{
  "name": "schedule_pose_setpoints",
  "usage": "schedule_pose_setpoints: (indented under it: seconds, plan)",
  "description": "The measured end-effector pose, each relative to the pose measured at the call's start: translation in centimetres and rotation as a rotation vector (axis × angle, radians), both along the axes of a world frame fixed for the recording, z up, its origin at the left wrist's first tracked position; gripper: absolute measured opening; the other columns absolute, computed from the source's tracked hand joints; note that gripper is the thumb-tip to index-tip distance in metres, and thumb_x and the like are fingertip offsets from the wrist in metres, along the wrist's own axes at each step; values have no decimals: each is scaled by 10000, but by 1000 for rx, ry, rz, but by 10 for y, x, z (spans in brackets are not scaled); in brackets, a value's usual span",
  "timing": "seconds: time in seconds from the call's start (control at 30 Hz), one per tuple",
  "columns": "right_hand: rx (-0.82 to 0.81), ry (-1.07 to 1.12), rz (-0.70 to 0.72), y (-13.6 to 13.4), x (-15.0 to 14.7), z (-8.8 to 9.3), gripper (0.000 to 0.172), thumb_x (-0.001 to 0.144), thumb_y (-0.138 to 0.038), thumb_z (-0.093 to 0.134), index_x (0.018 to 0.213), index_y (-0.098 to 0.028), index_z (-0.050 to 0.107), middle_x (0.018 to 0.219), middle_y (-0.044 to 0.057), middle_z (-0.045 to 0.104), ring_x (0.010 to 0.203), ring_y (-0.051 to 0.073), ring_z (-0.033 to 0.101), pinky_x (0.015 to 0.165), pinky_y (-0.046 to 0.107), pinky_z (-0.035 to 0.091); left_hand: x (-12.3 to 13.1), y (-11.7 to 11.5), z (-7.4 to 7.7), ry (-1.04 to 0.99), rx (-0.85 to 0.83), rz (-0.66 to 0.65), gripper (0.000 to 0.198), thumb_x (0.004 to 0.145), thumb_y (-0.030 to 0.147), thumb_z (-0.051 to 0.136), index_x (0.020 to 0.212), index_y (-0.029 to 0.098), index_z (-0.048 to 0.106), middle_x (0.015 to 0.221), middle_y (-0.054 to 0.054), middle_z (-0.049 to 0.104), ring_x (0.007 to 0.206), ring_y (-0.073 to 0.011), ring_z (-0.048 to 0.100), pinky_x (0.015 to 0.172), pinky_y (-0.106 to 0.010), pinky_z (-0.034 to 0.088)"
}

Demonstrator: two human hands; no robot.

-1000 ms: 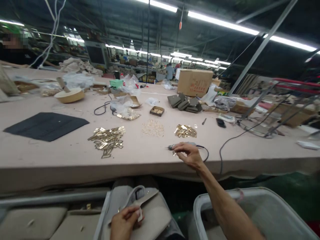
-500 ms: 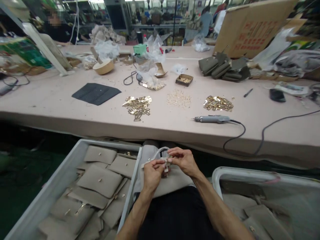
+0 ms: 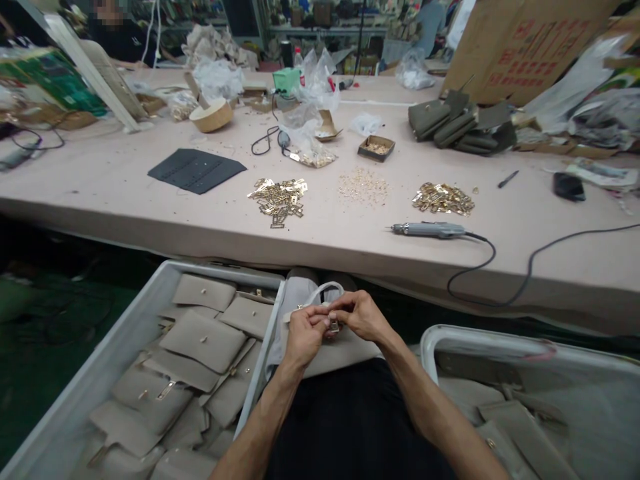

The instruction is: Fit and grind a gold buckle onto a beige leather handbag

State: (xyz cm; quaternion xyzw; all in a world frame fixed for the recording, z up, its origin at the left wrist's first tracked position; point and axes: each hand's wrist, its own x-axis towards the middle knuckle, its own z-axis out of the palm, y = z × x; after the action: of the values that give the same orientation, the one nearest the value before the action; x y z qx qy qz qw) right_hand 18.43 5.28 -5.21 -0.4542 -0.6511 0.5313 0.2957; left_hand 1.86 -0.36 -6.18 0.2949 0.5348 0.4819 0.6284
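A beige bag (image 3: 320, 350) with a looped handle lies on my lap, below the table's front edge. My left hand (image 3: 303, 335) and my right hand (image 3: 361, 315) meet above it, both with fingers pinched on a small gold metal fitting (image 3: 333, 326) at the bag's strap. On the table ahead lie a grey electric screwdriver (image 3: 430, 230) with its cable, a heap of gold clasps (image 3: 279, 200), a scatter of tiny gold screws (image 3: 363, 187) and another heap of gold pieces (image 3: 443, 199).
A grey bin (image 3: 125, 347) full of beige bags stands at my left, another grey bin (image 3: 480, 340) at my right. Farther back are a dark mat (image 3: 195, 170), olive wallets (image 3: 457, 123), a cardboard box (image 3: 525, 47) and plastic bags. A person sits at the far left.
A second ago my right hand was up on the table by the screwdriver; it came down to the bag on my lap and joined my left hand. Both hands now pinch the fitting closer together.
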Motion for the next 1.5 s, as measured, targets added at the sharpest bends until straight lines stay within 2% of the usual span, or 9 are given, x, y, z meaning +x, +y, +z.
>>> schedule_pose_setpoints:
  seconds: [0.27,0.63,0.83,0.9,1.03,1.27,1.37,1.5]
  plan:
    - [33,-48,-16,-4,0,-7,131,755,-155,773,851,-216,837,816,37,749,764,196,679,685,278,493,1,-5,-2,-17,-25,-5,519,635,390,930,967,113,643,768,-113,798,683,-243,774,672,-355,659]
    - [12,-56,7,-5,-2,-11,113,774,-169,752,842,-193,838,783,40,736,710,177,667,633,255,486,3,-8,-2,34,-2,5,395,675,316,869,937,121,648,745,-110,802,679,-262,783,632,-327,632]
    - [-185,32,-30,-9,-8,-17,113,780,-239,738,804,-161,815,675,37,686,548,173,631,495,254,496,6,-8,-1,25,-11,33,385,660,300,854,931,132,638,707,-87,789,645,-265,780,675,-358,644]
    - [-190,37,-47,-11,-9,-16,105,780,-230,733,789,-162,811,693,42,689,542,175,630,487,261,502,6,-8,0,12,-21,34,391,650,307,859,923,138,636,697,-80,784,641,-267,778,685,-374,650]
    - [13,-83,-92,-13,-9,-13,84,763,-154,755,792,-196,821,776,47,711,650,174,632,538,247,470,5,-8,-2,-11,-37,31,376,659,306,857,927,128,661,719,-86,789,641,-250,771,668,-354,645]
    - [305,-329,-64,-21,-13,-15,171,808,-61,694,747,-189,788,735,47,632,711,181,579,666,301,396,13,-11,-10,-51,-65,114,422,623,294,870,946,93,688,724,-98,787,627,-208,749,660,-312,620]
    - [396,-380,-15,-27,-13,-15,204,853,-51,615,766,-169,757,769,59,590,741,186,557,672,310,374,15,-11,-11,-57,-91,161,400,593,242,843,933,94,695,696,-87,784,593,-190,731,630,-288,602]
    - [508,-450,132,-36,-8,-1,191,886,-99,574,970,-185,723,958,81,586,862,212,551,715,322,398,15,-9,-8,-57,-127,213,368,558,185,822,900,105,711,644,-59,763,560,-175,706,575,-252,562]
